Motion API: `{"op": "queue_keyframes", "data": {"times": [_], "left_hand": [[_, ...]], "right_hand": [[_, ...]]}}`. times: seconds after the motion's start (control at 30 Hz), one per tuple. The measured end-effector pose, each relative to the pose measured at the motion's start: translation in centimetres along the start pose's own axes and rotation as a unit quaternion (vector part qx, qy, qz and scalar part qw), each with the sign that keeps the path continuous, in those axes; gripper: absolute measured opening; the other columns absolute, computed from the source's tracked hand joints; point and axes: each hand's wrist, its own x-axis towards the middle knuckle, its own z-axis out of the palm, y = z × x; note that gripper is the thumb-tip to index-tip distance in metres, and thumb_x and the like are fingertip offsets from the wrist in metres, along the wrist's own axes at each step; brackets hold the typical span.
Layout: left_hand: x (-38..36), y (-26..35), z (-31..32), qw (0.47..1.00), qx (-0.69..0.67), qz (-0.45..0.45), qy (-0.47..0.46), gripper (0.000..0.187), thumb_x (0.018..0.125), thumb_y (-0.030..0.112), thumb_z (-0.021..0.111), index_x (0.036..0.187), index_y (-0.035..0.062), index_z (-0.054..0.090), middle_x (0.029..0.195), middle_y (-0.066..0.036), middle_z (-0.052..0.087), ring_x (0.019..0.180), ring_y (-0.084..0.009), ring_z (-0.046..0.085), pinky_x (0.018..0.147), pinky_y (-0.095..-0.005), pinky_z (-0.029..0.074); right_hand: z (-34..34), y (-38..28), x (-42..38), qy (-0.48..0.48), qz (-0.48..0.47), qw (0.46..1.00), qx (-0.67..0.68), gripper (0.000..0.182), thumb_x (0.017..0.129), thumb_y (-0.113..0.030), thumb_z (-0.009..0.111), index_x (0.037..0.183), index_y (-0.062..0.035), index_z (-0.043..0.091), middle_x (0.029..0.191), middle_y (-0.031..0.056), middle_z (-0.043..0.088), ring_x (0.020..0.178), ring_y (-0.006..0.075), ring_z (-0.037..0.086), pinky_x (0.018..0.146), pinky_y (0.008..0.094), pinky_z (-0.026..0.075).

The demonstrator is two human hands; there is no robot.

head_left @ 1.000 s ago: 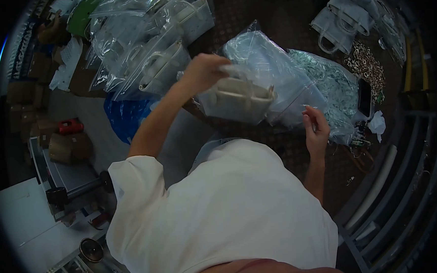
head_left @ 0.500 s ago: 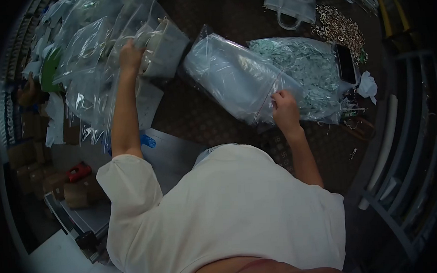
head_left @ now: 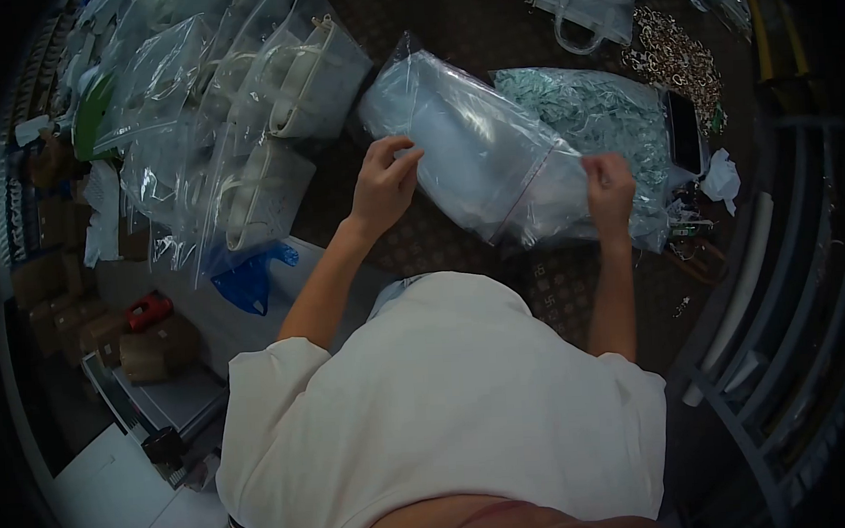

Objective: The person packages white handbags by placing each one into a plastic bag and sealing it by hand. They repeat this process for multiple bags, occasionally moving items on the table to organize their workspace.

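A stack of clear plastic bags [head_left: 473, 127] with a reddish zip line lies across the middle of the table. My right hand [head_left: 611, 192] is closed at its right end, pinching the edge of the top bag. Beside the stack's left edge, my left hand [head_left: 383, 188] has its fingers curved and apart, with nothing seen in them. To the left are white handbags [head_left: 310, 88] in clear plastic, with their handles showing. Under the right end of the stack lies a large clear bag full of small pale green packets [head_left: 616, 125].
At the right are a dark phone [head_left: 683, 131], a heap of small metal rings [head_left: 674, 55] and crumpled white paper [head_left: 721, 181]. Another pale handbag [head_left: 586, 7] lies at the back. A blue plastic bag [head_left: 251, 278] and cardboard boxes [head_left: 159, 349] are at lower left. Another person's hand [head_left: 49, 161] shows at far left.
My left hand has come away from the bagged handbags, rightward and nearer, to the plastic bag stack. My right hand has moved right with the bag's edge. The view has shifted slightly.
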Motion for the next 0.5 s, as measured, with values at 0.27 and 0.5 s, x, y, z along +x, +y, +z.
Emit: {"op": "queue_keyframes", "data": {"times": [0.27, 0.5], "left_hand": [[3.1, 8.0, -4.4, 0.974, -0.192, -0.053, 0.105, 0.047, 0.067, 0.013, 0.075, 0.108, 0.0035, 0.056, 0.107, -0.011, 0.057, 0.098, -0.0245, 0.055, 0.08, -0.034, 0.046], [2.0, 12.8, -1.0, 0.904, -0.368, -0.118, -0.184, 0.037, 0.078, 0.014, 0.067, 0.109, -0.0002, 0.053, 0.082, -0.01, 0.062, 0.075, -0.019, 0.062, 0.07, -0.0319, 0.052]], "right_hand": [[-11.3, -6.3, 0.1, 0.138, 0.212, 0.816, 0.52, 0.02, 0.09, -0.02, 0.052, 0.086, -0.0016, 0.058, 0.069, -0.0024, 0.05, 0.052, 0.0031, 0.042, 0.046, 0.0166, 0.032], [-6.6, -14.5, -0.6, -0.144, 0.042, 0.883, 0.445, 0.027, 0.092, -0.023, 0.047, 0.095, 0.0006, 0.059, 0.081, 0.0047, 0.059, 0.075, 0.0106, 0.054, 0.067, 0.0213, 0.041]]}}
